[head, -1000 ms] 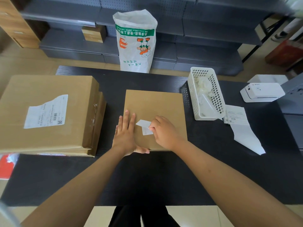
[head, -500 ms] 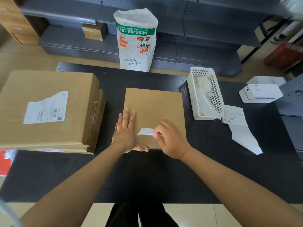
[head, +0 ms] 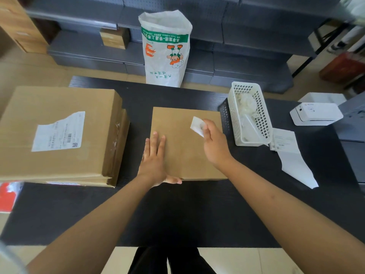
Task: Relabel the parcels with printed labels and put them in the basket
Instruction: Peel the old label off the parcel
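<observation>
A flat brown cardboard parcel [head: 185, 141] lies in the middle of the black table [head: 177, 210]. My left hand [head: 155, 159] presses flat on its near left corner, fingers apart. Over the parcel's right side my right hand [head: 214, 144] pinches a small white torn label piece [head: 197, 125], lifted off the cardboard. On the left stands a stack of bigger brown parcels [head: 59, 133]; the top one carries a torn old white label [head: 59, 132]. Right of the middle parcel sits a white slotted basket [head: 262, 115] holding crumpled white scraps.
Printed labels on a white backing strip [head: 290, 153] lie right of the basket. A white label printer [head: 316, 113] sits at the far right. A white printed sack [head: 166, 50] stands behind the table, before grey shelving. Something red [head: 7, 194] shows at the left edge.
My right hand peeled the white label piece off the middle parcel's near part and carried it up and to the right, toward the basket. My left hand stayed flat on the parcel.
</observation>
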{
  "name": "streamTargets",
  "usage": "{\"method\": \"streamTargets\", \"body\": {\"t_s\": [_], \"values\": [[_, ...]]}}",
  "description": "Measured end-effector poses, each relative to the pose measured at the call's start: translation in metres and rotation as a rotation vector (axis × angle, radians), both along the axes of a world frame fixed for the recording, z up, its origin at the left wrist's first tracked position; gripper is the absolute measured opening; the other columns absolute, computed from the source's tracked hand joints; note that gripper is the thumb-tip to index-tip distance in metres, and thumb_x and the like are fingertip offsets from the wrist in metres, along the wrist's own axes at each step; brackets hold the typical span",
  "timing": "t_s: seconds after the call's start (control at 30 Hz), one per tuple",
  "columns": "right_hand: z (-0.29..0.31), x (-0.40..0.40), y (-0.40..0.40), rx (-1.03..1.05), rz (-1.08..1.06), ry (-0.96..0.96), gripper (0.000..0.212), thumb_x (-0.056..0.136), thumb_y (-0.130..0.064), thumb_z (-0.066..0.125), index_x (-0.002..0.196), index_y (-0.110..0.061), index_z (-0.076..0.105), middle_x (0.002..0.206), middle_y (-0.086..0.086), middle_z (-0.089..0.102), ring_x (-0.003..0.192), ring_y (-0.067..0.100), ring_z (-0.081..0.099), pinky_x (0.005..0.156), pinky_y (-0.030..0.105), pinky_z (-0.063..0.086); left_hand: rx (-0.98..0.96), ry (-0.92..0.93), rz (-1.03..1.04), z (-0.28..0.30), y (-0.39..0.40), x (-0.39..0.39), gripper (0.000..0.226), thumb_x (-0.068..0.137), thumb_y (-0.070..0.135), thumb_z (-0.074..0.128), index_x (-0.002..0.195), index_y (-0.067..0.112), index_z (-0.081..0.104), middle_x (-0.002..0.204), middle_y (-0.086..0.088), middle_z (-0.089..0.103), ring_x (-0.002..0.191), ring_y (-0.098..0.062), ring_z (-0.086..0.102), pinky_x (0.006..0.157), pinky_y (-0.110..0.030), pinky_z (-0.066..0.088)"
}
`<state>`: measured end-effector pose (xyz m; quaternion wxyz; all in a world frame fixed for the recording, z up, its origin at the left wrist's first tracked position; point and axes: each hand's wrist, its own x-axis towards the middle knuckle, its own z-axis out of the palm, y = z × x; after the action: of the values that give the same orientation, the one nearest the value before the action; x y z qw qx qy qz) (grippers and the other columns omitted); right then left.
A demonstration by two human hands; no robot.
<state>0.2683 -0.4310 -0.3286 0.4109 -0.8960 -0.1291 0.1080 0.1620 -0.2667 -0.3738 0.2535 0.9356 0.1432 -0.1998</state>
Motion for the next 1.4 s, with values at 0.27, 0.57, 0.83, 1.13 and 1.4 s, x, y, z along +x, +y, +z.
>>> {"method": "streamTargets", "body": {"t_s": [0.27, 0.57, 0.83, 1.13, 1.4], "values": [[-0.002, 0.001, 0.009, -0.119, -0.130, 0.198, 0.024, 0.099, -0.030, 0.044, 0.089, -0.009, 0.049, 0.112, 0.014, 0.052, 0.085, 0.025, 0.061, 0.067, 0.032, 0.049, -0.021, 0.018, -0.020, 0.000, 0.002, 0.000, 0.155, 0.048, 0.068, 0.081, 0.142, 0.027, -0.035, 0.143, 0.009, -0.049, 0.137, -0.024, -0.039, 0.116, -0.051, 0.003], [0.010, -0.007, -0.008, -0.165, 0.029, 0.216, 0.023, 0.095, -0.010, 0.038, 0.116, -0.017, 0.030, 0.089, 0.004, 0.049, 0.072, 0.015, 0.050, 0.056, 0.031, 0.048, 0.052, 0.072, -0.070, 0.005, 0.001, 0.004, 0.155, 0.051, 0.071, 0.077, 0.139, 0.020, -0.039, 0.137, -0.001, -0.055, 0.134, -0.032, -0.041, 0.115, -0.051, -0.007], [0.007, 0.005, -0.028, -0.306, -0.084, 0.255, 0.013, 0.095, -0.025, 0.043, 0.103, -0.015, 0.041, 0.089, 0.000, 0.053, 0.081, 0.022, 0.056, 0.066, 0.033, 0.040, 0.195, 0.155, -0.103, 0.013, -0.004, 0.014, 0.156, 0.051, 0.078, 0.073, 0.140, 0.014, -0.038, 0.143, -0.013, -0.048, 0.134, -0.037, -0.040, 0.114, -0.050, -0.015], [0.025, 0.064, -0.087, -0.178, -0.358, 0.042, 0.027, 0.090, -0.003, 0.051, 0.115, -0.006, 0.061, 0.129, 0.014, 0.045, 0.105, 0.027, 0.056, 0.091, 0.025, 0.042, 0.249, 0.082, 0.021, 0.033, -0.013, 0.040, 0.122, 0.061, 0.079, 0.064, 0.149, 0.016, 0.006, 0.157, -0.016, -0.006, 0.144, -0.039, -0.014, 0.118, -0.051, -0.001], [0.024, 0.116, -0.133, -0.362, -0.138, 0.128, 0.042, 0.098, -0.031, 0.049, 0.139, -0.023, 0.048, 0.157, 0.006, 0.025, 0.136, 0.032, 0.034, 0.112, 0.040, 0.028, 0.124, -0.078, 0.021, 0.051, -0.074, 0.067, 0.097, 0.077, 0.058, 0.069, 0.148, 0.019, 0.017, 0.153, -0.010, 0.010, 0.144, -0.034, 0.007, 0.119, -0.047, 0.013]]}}
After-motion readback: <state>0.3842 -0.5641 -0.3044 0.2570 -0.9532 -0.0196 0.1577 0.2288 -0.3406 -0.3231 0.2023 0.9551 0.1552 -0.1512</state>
